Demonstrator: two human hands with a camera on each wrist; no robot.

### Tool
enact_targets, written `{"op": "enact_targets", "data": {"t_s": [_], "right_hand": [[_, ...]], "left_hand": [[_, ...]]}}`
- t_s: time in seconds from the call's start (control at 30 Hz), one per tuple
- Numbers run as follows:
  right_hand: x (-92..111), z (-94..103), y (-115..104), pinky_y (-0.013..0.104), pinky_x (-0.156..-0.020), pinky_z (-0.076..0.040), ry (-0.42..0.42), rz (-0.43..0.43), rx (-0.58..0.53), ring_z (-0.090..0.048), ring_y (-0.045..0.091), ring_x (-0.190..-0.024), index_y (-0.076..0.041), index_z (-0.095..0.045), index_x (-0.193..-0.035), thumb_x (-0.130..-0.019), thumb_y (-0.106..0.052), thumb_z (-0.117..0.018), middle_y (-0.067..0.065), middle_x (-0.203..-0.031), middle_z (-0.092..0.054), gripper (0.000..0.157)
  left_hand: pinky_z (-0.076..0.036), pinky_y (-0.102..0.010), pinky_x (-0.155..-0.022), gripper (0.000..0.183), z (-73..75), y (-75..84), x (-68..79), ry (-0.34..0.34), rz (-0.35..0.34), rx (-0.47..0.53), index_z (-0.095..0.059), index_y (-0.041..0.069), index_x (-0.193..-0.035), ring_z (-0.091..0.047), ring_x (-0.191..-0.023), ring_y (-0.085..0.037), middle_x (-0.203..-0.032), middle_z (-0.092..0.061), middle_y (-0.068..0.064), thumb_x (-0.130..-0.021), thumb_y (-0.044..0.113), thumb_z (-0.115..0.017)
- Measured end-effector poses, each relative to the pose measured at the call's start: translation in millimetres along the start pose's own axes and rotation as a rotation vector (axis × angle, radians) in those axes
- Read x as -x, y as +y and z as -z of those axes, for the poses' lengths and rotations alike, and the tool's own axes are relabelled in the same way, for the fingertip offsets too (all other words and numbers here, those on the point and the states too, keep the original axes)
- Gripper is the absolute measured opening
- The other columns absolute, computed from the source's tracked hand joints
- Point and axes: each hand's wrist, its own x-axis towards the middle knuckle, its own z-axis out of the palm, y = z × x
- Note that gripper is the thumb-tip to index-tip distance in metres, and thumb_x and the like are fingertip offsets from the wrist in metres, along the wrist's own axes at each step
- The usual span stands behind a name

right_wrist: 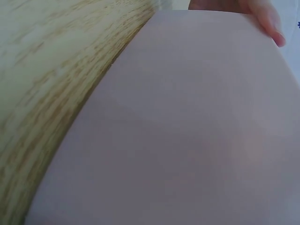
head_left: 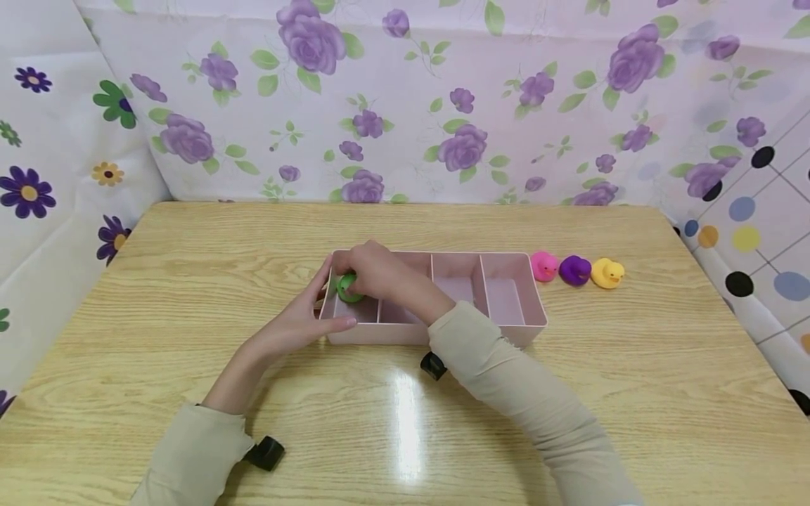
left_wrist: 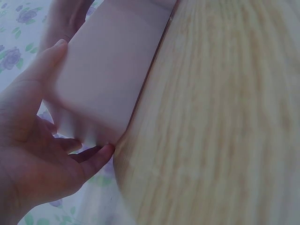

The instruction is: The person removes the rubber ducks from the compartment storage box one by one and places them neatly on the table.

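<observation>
A long pale pink divided box (head_left: 380, 334) stands on the table, split into several compartments. My left hand (head_left: 294, 327) holds its left end, thumb along the front wall and fingers around the end wall; the left wrist view shows the fingertips (left_wrist: 105, 152) low on that wall. Reaching across from the right, my right hand (head_left: 380, 270) dips into the leftmost compartment. There its curled fingers pinch a green rubber duck (head_left: 348, 289), partly covered by the hand. In the right wrist view the box's front wall (right_wrist: 164, 117) fills most of the picture.
To the right of the box, a pink duck (head_left: 544, 266), a purple duck (head_left: 575, 270) and a yellow duck (head_left: 608, 273) sit in a row on the wooden table (head_left: 633, 393). Behind the table hangs a flowered cloth (head_left: 405, 91).
</observation>
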Motion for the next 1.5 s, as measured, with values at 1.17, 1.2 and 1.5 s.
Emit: {"op": "enact_targets", "data": {"t_s": [1.17, 1.2, 1.5], "right_hand": [[9, 10.0, -6, 0.020, -0.065, -0.041, -0.046, -0.038, -0.086, -0.050, 0.013, -0.073, -0.008, -0.073, -0.099, -0.084, -0.009, -0.076, 0.001, -0.084, -0.063, 0.015], [10, 12.1, -6, 0.020, -0.065, -0.041, -0.045, -0.037, -0.087, -0.051, 0.013, -0.073, -0.008, -0.073, -0.099, -0.085, -0.010, -0.076, 0.001, -0.083, -0.063, 0.015], [16, 23.1, -6, 0.020, -0.066, -0.043, -0.037, 0.031, -0.087, -0.053, 0.013, -0.073, -0.008, -0.074, -0.105, -0.089, -0.011, -0.071, 0.001, -0.082, -0.064, 0.016]], "left_hand": [[-0.032, -0.058, -0.102, 0.102, -1.8, -0.5, 1.1, -0.004, 0.001, -0.006, 0.012, 0.032, -0.154, -0.019, -0.141, -0.039, -0.158, -0.010, -0.019, -0.091, 0.029, -0.069], [-0.032, -0.058, -0.102, 0.103, -1.7, -0.6, 1.0, -0.003, 0.001, -0.006, 0.011, 0.033, -0.154, -0.019, -0.140, -0.039, -0.158, -0.010, -0.019, -0.091, 0.030, -0.069], [-0.032, -0.059, -0.102, 0.102, -0.7, -1.0, 0.7, -0.006, -0.002, -0.003, 0.012, 0.034, -0.153, -0.018, -0.141, -0.039, -0.158, -0.009, -0.018, -0.091, 0.031, -0.069]]}}
